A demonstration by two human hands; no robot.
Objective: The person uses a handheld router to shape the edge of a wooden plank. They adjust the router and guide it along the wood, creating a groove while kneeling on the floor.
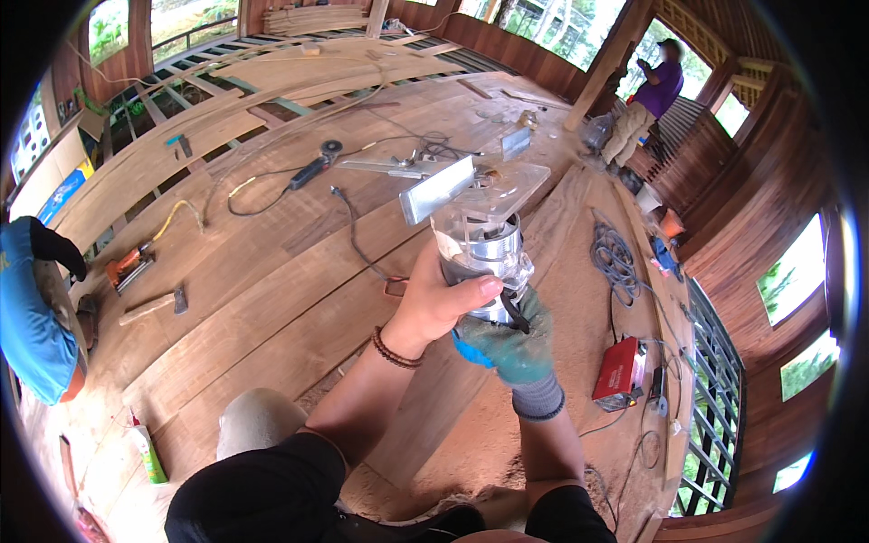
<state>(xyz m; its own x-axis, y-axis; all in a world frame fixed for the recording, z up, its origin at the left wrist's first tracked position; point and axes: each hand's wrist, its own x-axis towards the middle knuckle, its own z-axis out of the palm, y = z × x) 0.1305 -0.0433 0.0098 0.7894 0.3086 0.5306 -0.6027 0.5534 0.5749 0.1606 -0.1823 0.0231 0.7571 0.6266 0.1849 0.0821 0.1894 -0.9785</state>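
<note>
A handheld router (480, 242) with a silver body is raised in front of me, its clear plastic base plate (509, 185) turned upward and a flat silver metal guide (436, 190) at its upper left. My bare left hand (448, 294) is closed round its left side, thumb across the front. My right hand (511, 335), in a teal and grey glove, grips the lower right of the same tool, beside a black part. Some fingers of both hands are hidden behind it.
A blue-shirted person (32, 308) is at the left; another in purple (654, 89) stands back right. On the plank floor (317, 389) lie an angle grinder (310, 167), a nail gun (127, 267), a hatchet (149, 306), glue (145, 448), coiled cables (615, 253) and a red machine (615, 371).
</note>
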